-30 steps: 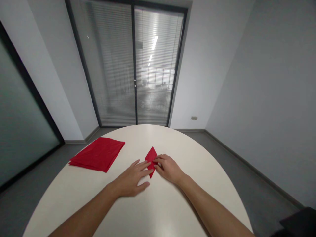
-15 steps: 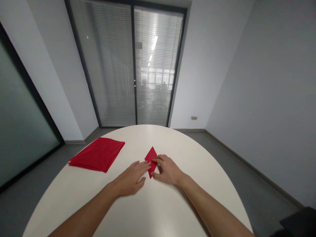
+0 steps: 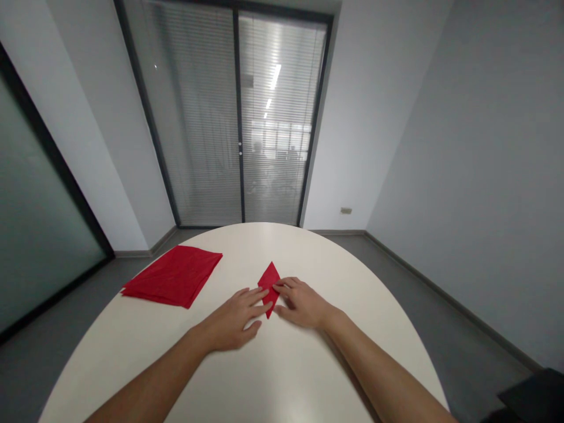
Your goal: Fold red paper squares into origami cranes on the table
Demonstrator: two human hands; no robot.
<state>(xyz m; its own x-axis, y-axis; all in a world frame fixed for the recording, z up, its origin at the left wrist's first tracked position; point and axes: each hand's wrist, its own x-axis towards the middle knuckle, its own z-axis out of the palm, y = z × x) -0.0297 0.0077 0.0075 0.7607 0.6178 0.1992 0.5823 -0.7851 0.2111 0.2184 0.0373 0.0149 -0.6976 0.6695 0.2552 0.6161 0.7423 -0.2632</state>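
A small folded red piece (image 3: 270, 276), paper or cloth, lies flat on the white round table, kite-shaped with one point facing away from me. My left hand (image 3: 238, 317) rests at its left edge, fingers stretched out and spread, with the fingertips on the piece. From the right, my right hand (image 3: 304, 302) touches its right edge with bent fingertips; the thumb lies apart from the fingers, near the lower tip. Neither hand grips the piece. Part of its right side is hidden under the right fingers.
A stack of larger red sheets (image 3: 176, 276) lies at the table's left edge. The white round table (image 3: 273, 241) curves away toward a glass partition with blinds (image 3: 277, 176). A black object (image 3: 535, 396) shows at the lower right, beyond the table.
My left fingers have spread wider, one now reaching over the lower part of the red piece. My right thumb has drawn slightly off the lower tip. The piece stays in place.
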